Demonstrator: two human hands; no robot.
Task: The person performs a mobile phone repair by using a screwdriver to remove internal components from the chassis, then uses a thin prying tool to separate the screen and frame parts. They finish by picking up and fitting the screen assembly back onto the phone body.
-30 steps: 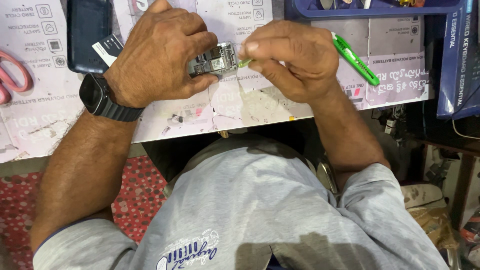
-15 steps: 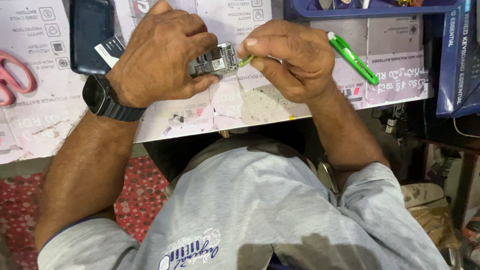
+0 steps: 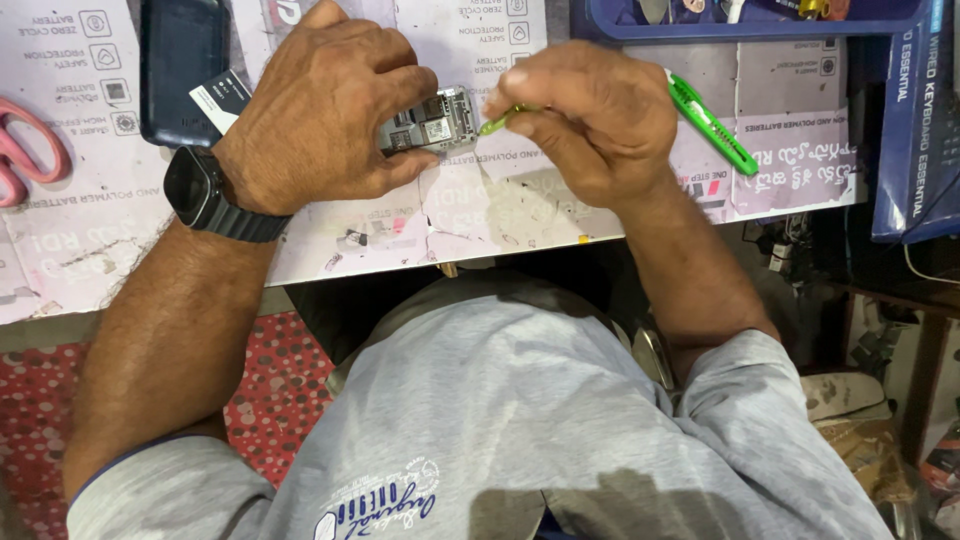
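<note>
Head view, our inventory, largest item first.

1. Bench (image 3: pixel 560 215): white printed sheets cover the top; its near edge runs just below both wrists. Open room lies toward us and betw. the forearms; far side is crowded.
2. Blue box (image 3: pixel 915 130): stands at the right end, well apart from the work.
3. Blue tray (image 3: pixel 745 25): along the far edge, just beyond the right knuckles; little room that way.
4. Dark phone (image 3: pixel 180 65): far left, beside a small black-and-white card (image 3: pixel 220 98).
5. Pink scissors (image 3: pixel 25 160): left edge, partly cut off by the frame.
6. Our left hand (image 3: pixel 325 115): watch on the wrist, grip clenched on the small circuit board (image 3: pixel 432 120), pinning it to the bench. Fingers cover its left part; only the right end shows.
7. Our right hand (image 3: pixel 590 120): grip closed round the green screwdriver (image 3: pixel 705 120), tip end pointing left.
8. Key relation: the board lies directly left of the right hand, close. The tool's long axis slants from far-left tip to near-right tail, approx. in line w/ the board's long axis. The tip sits at the board's exposed right end; touching or just short, we cannot tell. Left hand is nearer, already on it.
</note>
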